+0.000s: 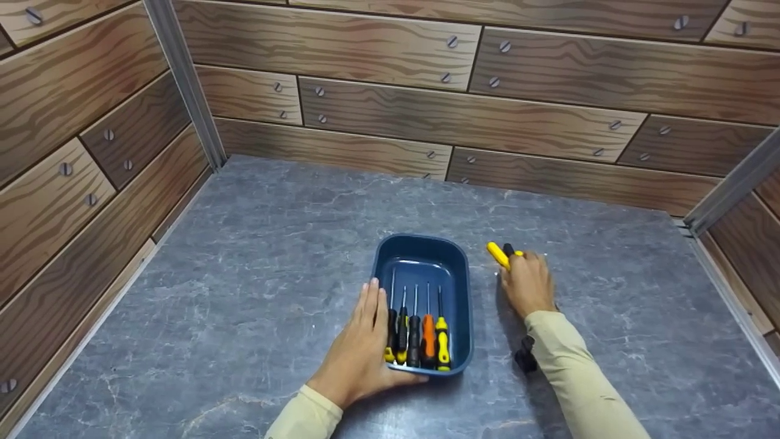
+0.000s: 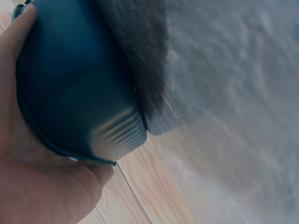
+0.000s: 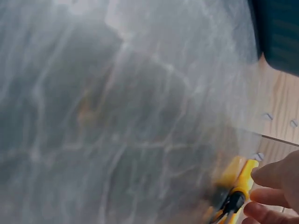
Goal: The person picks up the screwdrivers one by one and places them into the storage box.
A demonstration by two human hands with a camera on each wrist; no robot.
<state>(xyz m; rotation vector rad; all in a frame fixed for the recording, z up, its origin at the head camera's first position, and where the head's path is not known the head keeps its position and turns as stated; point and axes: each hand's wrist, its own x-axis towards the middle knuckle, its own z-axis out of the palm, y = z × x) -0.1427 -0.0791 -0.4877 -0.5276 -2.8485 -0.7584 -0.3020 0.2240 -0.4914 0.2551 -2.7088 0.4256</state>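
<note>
Two pale sleeves (image 1: 585, 372) come in closest, with a small black thing (image 1: 525, 356) beside the right one. The left hand (image 1: 353, 350) is spread wide at a dark blue box (image 1: 420, 268). Its fingers lie straight along the box's left side, and its thumb points along the near end. The right hand (image 1: 529, 283) is to the right of the box, well apart from it, holding a yellow and black tool (image 1: 498, 255). I cannot tell what kind it is.

Five screwdrivers lie in a row in the near part of the box, tips pointing away: two black and yellow ones (image 1: 402, 335), a black one (image 1: 414, 341), an orange one (image 1: 429, 335) and a bright yellow one (image 1: 442, 344). The box sits on a gray desk (image 1: 244, 292).
</note>
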